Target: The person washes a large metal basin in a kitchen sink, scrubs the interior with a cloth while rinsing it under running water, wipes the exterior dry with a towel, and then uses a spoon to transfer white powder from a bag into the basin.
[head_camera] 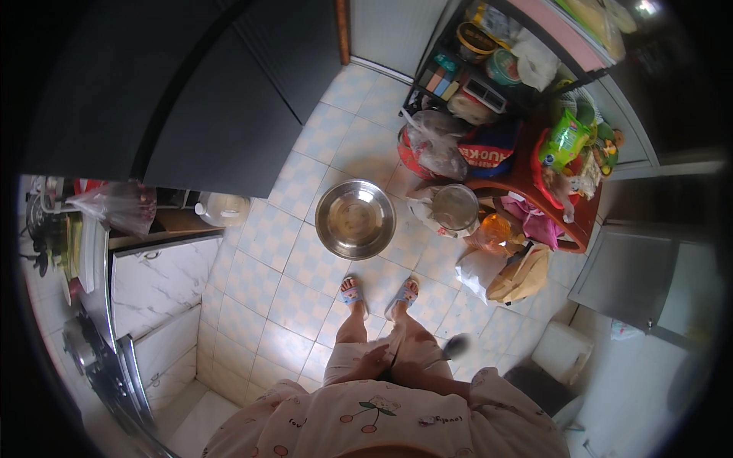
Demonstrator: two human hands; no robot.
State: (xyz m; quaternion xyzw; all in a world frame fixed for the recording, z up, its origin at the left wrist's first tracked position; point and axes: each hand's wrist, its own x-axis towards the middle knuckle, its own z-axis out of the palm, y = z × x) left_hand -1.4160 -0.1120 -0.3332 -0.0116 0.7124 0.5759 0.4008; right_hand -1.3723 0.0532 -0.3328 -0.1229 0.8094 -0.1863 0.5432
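My left hand (375,359) rests low before my body, against the pale shorts (346,356). My right hand (404,371) is beside it, partly in shadow. Neither hand shows a held thing, and the fingers are too blurred to read. On the tiled floor (289,240) past my slippered feet lies a round stainless steel basin (326,200). It stands apart from both hands. Right of it is a clear round container (455,206) on a white plastic bag (422,207).
A dark cabinet (223,114) stands at upper left, above a plastic jug (223,209). A gas stove (97,366) is at left. Rightward are a loaded shelf rack (421,94), a red plastic stool (572,243), an orange oil bottle (495,232) and a brown paper bag (521,277).
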